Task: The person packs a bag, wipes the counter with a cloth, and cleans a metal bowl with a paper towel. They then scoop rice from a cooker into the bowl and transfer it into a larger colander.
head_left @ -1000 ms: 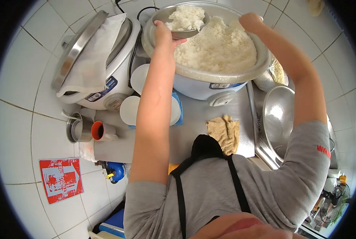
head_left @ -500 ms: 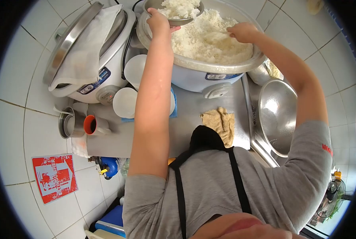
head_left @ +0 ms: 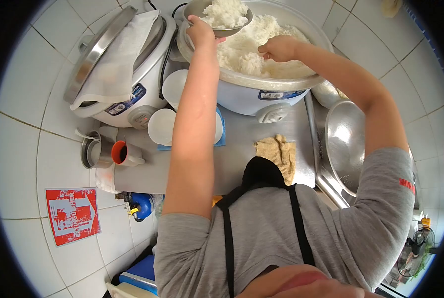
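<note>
My left hand (head_left: 202, 32) grips the rim of a metal bowl (head_left: 220, 32) heaped with white cooked rice (head_left: 226, 14). The bowl is held over the back left edge of a large, open rice cooker (head_left: 242, 97). Inside the cooker lies a deep, uneven mass of rice (head_left: 294, 32). My right hand (head_left: 280, 48) is closed low over this rice, beside a raised clump (head_left: 251, 62). Whatever its fingers hold is hidden by the hand and the rice.
To the left stands a second rice cooker (head_left: 120, 119) with a tilted lid (head_left: 99, 57) and white cloth (head_left: 115, 64). White bowls (head_left: 161, 127), an orange-rimmed mug (head_left: 130, 154) and metal cups (head_left: 98, 151) are on the steel table (head_left: 232, 166). A tan cloth (head_left: 276, 154) and colander (head_left: 348, 144) lie to the right.
My right hand has moved left across the rice, closer to the bowl, and a clump now stands by its fingers. My left hand keeps its hold on the bowl. The view has shifted slightly.
</note>
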Motion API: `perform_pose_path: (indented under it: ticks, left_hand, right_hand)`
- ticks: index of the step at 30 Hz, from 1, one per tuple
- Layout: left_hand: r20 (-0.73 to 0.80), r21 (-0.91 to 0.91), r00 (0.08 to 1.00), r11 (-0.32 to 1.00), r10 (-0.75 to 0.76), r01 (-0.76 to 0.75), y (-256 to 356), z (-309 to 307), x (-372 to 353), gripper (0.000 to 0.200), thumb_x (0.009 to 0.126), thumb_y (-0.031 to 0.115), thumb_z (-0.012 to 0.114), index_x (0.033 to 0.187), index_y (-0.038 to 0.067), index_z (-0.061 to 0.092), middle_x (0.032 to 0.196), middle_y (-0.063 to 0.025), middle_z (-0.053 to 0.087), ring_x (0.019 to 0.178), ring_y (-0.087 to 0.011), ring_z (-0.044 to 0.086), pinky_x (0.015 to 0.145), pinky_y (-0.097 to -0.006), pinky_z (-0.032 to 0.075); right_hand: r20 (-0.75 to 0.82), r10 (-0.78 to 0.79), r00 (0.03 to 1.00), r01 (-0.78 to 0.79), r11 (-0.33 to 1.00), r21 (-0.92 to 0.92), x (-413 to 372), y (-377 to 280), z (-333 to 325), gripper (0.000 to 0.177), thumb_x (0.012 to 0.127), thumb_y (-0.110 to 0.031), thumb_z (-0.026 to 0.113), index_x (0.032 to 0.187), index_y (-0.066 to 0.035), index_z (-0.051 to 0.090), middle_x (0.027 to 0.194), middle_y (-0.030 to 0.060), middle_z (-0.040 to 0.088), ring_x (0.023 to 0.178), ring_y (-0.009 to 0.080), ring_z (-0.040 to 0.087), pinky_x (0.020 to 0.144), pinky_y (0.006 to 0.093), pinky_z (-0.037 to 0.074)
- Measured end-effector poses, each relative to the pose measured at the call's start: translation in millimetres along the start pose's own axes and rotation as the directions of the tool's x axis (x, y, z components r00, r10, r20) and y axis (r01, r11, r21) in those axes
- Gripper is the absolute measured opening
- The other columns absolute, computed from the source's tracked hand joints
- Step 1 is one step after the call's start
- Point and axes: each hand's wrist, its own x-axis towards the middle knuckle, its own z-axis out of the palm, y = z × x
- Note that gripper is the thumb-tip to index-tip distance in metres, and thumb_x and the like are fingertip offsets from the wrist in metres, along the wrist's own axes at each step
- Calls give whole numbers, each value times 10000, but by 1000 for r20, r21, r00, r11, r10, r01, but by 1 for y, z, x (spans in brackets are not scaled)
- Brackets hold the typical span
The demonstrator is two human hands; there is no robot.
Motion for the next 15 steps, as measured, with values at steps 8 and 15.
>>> perform_pose_path:
  ticks: [8, 15]
  left_hand:
    - [-13, 42, 999, 999, 30, -29, 5, 3, -4, 660, 934, 478, 198, 1294, -75, 202, 1238, -247, 427, 972, -357, 577, 620, -418, 585]
    - [-99, 92, 995, 996, 26, -17, 8, 8, -11, 667, 928, 490, 204, 1267, -84, 235, 1229, -241, 442, 956, -336, 584, 579, -371, 584]
  right_hand:
    - [14, 8, 1000, -10, 986, 167, -15, -8, 3, 140, 834, -211, 536, 904, -94, 570, 842, 136, 622, 822, 325, 585, 702, 429, 438]
    - [-75, -165, 983, 181, 917, 356, -23, -18, 9, 214, 833, -233, 544, 860, -22, 566, 789, 176, 604, 781, 344, 576, 693, 432, 426]
